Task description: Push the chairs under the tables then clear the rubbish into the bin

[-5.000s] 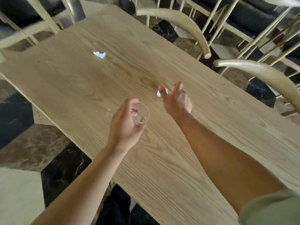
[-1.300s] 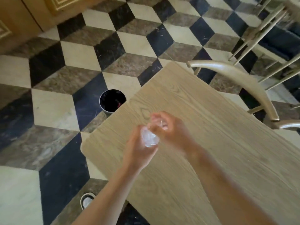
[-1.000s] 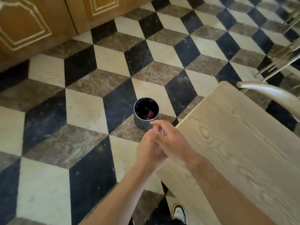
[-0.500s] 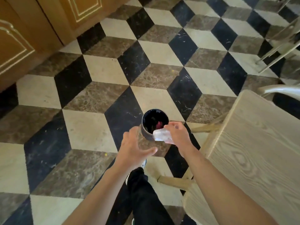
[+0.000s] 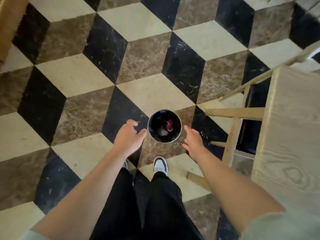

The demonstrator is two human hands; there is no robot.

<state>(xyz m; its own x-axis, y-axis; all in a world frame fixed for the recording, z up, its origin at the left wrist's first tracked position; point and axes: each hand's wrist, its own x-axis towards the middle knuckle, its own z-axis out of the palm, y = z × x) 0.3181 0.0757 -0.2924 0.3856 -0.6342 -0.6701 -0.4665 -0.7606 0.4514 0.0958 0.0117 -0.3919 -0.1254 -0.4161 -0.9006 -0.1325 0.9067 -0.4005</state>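
A small round bin (image 5: 164, 126) stands on the floor near the middle of the view, a cylinder with a thin shiny metal rim and a black interior. Inside it lie a crumpled piece of clear plastic (image 5: 161, 133) and a dark red scrap (image 5: 169, 124); what the scrap is cannot be told.

The person's left hand (image 5: 129, 138) hovers at the bin's 9 o'clock, fingers loosely spread and slightly curled, holding nothing, its fingertips just beside the rim. The right hand (image 5: 193, 140) hovers at the bin's 3 o'clock, also spread and empty, a little apart from the rim. Both forearms are bare, with pale green sleeve (image 5: 280, 226) cuffs at the bottom corners.

The floor (image 5: 152, 94) is polished marble laid in diamond tiles of cream, veined black and mottled brown, forming a cube pattern. At 3 o'clock, a pale wooden table (image 5: 290, 135) with strong oak-like grain fills the right edge; beneath it sit slender light wooden chair rails (image 5: 235, 113) and a dark seat cushion (image 5: 251, 129). A strip of brown wood panelling (image 5: 8, 23) shows at 10 o'clock. At 6 o'clock are black trousers (image 5: 149, 205) and a white-toed shoe (image 5: 160, 164).
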